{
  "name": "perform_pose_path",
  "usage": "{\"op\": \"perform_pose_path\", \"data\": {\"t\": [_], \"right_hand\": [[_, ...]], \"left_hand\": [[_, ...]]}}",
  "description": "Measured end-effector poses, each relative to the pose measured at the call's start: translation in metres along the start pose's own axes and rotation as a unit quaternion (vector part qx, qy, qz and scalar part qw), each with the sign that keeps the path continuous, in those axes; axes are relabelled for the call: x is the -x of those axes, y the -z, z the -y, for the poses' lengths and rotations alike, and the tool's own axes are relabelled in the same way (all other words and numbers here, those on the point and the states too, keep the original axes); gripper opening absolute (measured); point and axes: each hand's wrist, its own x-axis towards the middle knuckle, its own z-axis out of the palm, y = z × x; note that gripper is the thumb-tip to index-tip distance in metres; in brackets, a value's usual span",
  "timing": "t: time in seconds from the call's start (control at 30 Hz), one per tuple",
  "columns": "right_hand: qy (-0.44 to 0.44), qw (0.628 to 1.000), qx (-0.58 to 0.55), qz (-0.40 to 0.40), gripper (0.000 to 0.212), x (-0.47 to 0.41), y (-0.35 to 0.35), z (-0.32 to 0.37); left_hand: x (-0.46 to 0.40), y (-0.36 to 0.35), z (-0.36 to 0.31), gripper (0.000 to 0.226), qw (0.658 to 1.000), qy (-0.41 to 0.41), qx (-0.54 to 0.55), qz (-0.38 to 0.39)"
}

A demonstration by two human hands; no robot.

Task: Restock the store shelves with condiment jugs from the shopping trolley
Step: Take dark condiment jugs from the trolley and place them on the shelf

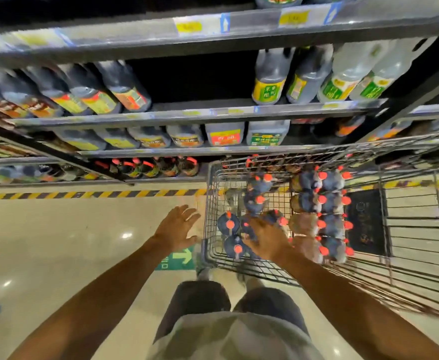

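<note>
The wire shopping trolley [210, 203] stands right of centre and holds several dark condiment jugs with red caps [332, 201]. My right hand [267, 237] reaches into its near left corner and lies over a dark jug [249, 227]; whether the fingers grip it is hidden. My left hand [178, 226] hovers open, fingers spread, just outside the trolley's left rim, above the floor. The store shelves [187, 115] face me, with a dark gap [200, 79] in the middle of the second shelf between rows of jugs.
Dark jugs [101, 92] line the shelf left of the gap; dark and clear ones [314, 76] stand to its right. Lower shelves hold more bottles [223, 135]. A yellow-black hazard strip [83, 194] runs along the shelf base. My legs [200, 300] stand behind the trolley.
</note>
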Motion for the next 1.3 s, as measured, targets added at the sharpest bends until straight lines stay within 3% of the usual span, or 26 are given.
{"op": "perform_pose_path", "data": {"t": [0.17,0.37,0.53,0.77,1.0,1.1,1.2,1.3], "right_hand": [[-0.113,0.992,-0.015,0.056,0.059,-0.024,-0.046,0.017],[-0.193,0.981,-0.011,0.005,0.065,-0.061,-0.084,0.038],[-0.259,0.965,0.007,-0.034,0.048,-0.083,-0.101,0.049],[-0.214,0.976,0.046,-0.024,0.023,-0.088,-0.08,0.044],[-0.109,0.99,0.037,-0.079,0.046,-0.042,0.012,0.057],[-0.018,0.994,0.008,-0.108,0.06,-0.02,0.066,0.071],[0.029,0.992,0.01,-0.121,0.04,-0.001,0.112,0.086],[0.062,0.989,0.011,-0.131,0.031,0.014,0.143,0.105]], "left_hand": [[-0.017,-0.021,0.017,0.07,1.0,-0.006,0.013,0.001],[-0.038,-0.053,0.032,0.077,0.994,-0.021,0.107,-0.01],[-0.038,-0.067,0.048,0.074,0.993,-0.013,0.117,-0.012],[-0.033,-0.045,0.057,0.067,0.989,-0.015,0.146,0.0],[-0.028,0.01,0.037,0.075,0.968,-0.075,0.235,0.039],[-0.027,0.038,0.024,0.089,0.947,-0.1,0.304,0.029],[-0.025,0.072,0.005,0.101,0.913,-0.094,0.396,0.026],[-0.028,0.089,-0.008,0.094,0.869,-0.106,0.483,0.033]]}}
